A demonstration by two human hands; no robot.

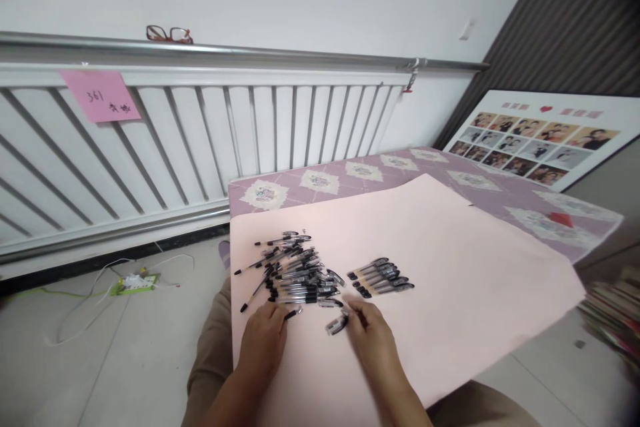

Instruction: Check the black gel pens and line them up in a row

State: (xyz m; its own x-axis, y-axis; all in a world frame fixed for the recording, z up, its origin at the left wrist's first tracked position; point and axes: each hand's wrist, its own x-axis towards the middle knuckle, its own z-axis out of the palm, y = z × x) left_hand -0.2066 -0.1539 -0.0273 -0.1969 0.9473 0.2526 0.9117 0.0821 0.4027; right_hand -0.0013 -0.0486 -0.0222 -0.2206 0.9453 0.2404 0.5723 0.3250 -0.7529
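Observation:
My left hand (263, 335) is closed on a pen (293, 313), whose black grip and pale tip stick out past the fingers toward the right. In my right hand (371, 332), thumb and fingers pinch a dark pen cap (337, 325) with a pale label. Just beyond my left hand lies a loose pile of clear-barrelled pens (295, 273) with black ends, some loose caps among them. Another cap (330, 303) rests at the pile's near right edge. Past my right hand, several capped pens (381, 278) lie side by side in a slanted row.
Pink paper (465, 267) covers most of the table over a purple patterned cloth (320, 180). Behind it stands a white radiator (285, 123), with glasses (170, 34) on its pipe. A photo board (545, 137) leans at right; a power strip (135, 283) lies on the floor.

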